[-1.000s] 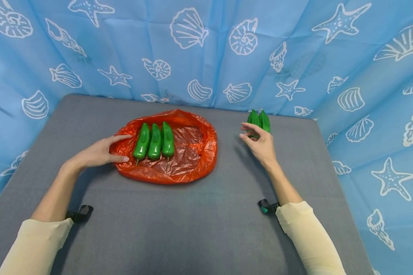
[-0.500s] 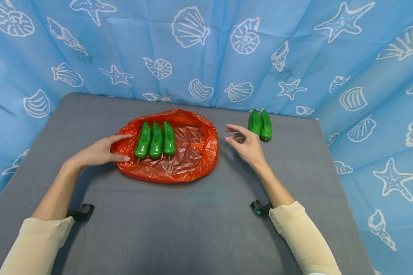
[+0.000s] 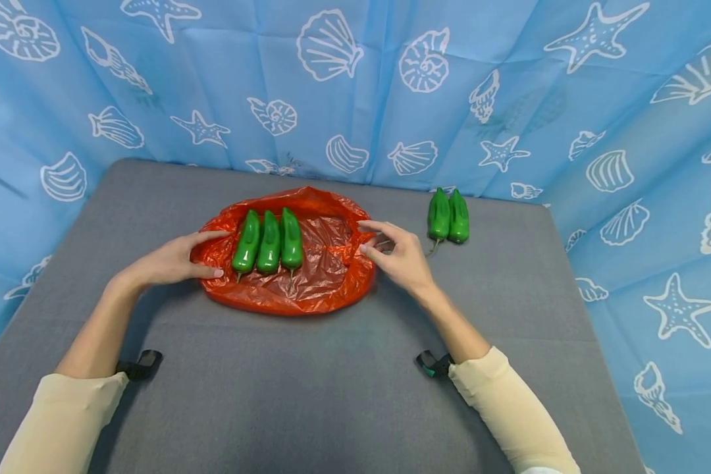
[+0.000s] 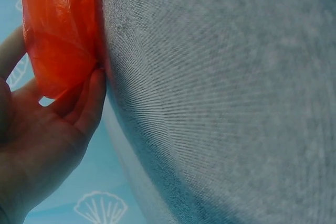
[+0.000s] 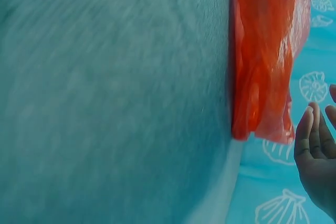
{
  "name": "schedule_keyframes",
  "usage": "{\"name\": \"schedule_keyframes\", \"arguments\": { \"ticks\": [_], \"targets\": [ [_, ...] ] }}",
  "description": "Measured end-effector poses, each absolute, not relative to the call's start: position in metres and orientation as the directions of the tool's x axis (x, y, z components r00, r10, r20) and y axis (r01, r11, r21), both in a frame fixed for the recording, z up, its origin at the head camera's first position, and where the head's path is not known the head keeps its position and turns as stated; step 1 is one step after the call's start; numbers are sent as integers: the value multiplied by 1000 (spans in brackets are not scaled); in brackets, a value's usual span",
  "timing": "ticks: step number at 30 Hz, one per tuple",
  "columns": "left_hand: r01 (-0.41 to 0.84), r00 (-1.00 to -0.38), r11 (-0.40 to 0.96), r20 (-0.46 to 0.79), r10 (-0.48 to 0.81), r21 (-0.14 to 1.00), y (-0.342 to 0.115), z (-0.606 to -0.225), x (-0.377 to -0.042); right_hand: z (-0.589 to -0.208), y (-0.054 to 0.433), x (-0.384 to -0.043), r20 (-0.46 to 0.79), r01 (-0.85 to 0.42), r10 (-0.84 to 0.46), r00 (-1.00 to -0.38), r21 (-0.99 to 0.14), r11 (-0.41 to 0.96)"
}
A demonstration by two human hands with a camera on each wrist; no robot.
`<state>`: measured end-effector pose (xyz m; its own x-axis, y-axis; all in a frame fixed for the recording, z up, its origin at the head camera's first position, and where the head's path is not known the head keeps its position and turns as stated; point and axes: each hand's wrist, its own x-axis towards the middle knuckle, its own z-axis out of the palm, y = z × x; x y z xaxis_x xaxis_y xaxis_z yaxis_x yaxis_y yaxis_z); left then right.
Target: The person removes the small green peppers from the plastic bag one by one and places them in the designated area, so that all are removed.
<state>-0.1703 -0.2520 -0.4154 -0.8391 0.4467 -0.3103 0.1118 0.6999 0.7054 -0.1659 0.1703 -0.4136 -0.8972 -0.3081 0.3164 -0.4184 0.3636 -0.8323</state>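
A red plastic bag (image 3: 326,306) lies spread on the table with its mouth wide and its edge rolled up. Side by side in its left half are three glossy green peppers (image 3: 268,243). My left hand (image 3: 168,263) holds the bag's left end, with thumb and forefinger over the rim and other fingers against the outside, as the left wrist view shows on the bag (image 4: 63,30). My right hand (image 3: 399,255) hovers at the bag's right rim, fingers loosely bent, fingertips overlapping the edge. In the right wrist view, this hand (image 5: 317,156) holds nothing beside the bag (image 5: 265,61).
Two more green peppers (image 3: 448,217) lie together at the table's back right, behind my right hand. The grey cloth-covered table (image 3: 308,395) runs back to a blue curtain (image 3: 367,79) with white shell and starfish prints, which also hangs along the right side.
My right hand has moved left, from in front of the two peppers at the back right to the bag's right rim. The left hand stays on the bag's left end.
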Motion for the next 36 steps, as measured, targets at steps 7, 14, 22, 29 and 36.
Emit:
{"name": "schedule_keyframes", "arguments": {
  "ticks": [7, 14, 22, 29, 36],
  "targets": [
    [110, -839, 706, -315, 443, 699, -252, -416, -171, -412, 157, -167, 292, -414, -347, -891, -837, 358],
    [109, -840, 707, -316, 442, 698, -252, -416, -170, -412, 142, -168, 223, -362, -372, -901, -859, 362],
    [109, -840, 708, -316, 441, 698, -252, -416, -170, -412, 122, -174, 167, -331, -375, -912, -839, 431],
    [106, -839, 705, -318, 442, 701, -252, -416, -170, -416, 106, -178, 109, -290, -385, -917, -844, 451],
    [96, -841, 703, -321, 436, 704, -252, -417, -170, -416, 92, -183, 30, -227, -358, -933, -821, 523]
  ]
}}
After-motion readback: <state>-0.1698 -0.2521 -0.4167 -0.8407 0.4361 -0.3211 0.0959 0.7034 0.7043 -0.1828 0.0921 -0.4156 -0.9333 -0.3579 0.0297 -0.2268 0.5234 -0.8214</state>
